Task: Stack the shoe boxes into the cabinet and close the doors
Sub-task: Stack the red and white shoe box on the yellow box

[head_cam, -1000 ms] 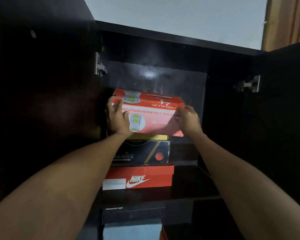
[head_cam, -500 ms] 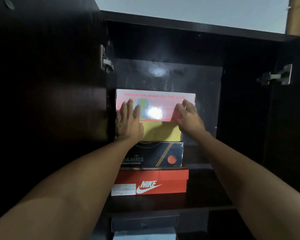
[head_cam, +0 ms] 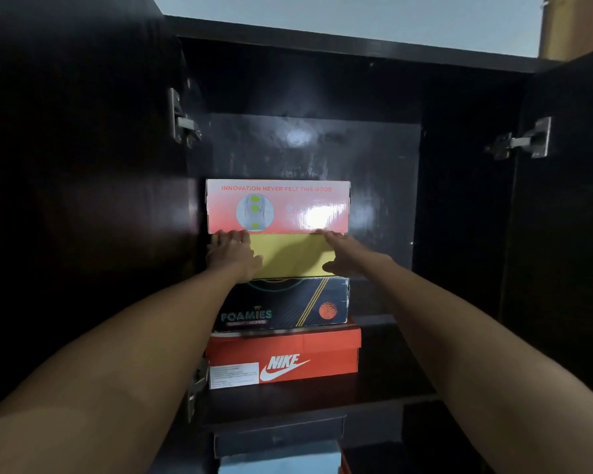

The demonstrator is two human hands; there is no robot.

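A stack of shoe boxes stands on the shelf (head_cam: 384, 395) of the dark cabinet (head_cam: 459, 206). From the bottom: an orange Nike box (head_cam: 285, 360), a dark Foamies box (head_cam: 288, 304), a yellow box (head_cam: 288, 254) and, on top, a pink-red box (head_cam: 278, 206) lying level. My left hand (head_cam: 233, 254) lies flat on the yellow box's front, fingertips at the pink-red box's lower edge. My right hand (head_cam: 343, 253) reaches with straight fingers to that same edge on the right.
Both cabinet doors stand open, the left door (head_cam: 83, 200) and the right door (head_cam: 569, 217), each with a metal hinge (head_cam: 182, 121). More boxes (head_cam: 278, 439) show on a lower level beneath the shelf. Room is free to the right of the stack.
The pink-red box went from tilted in my hands to level on the yellow box. My hands slid down off its front to its lower edge.
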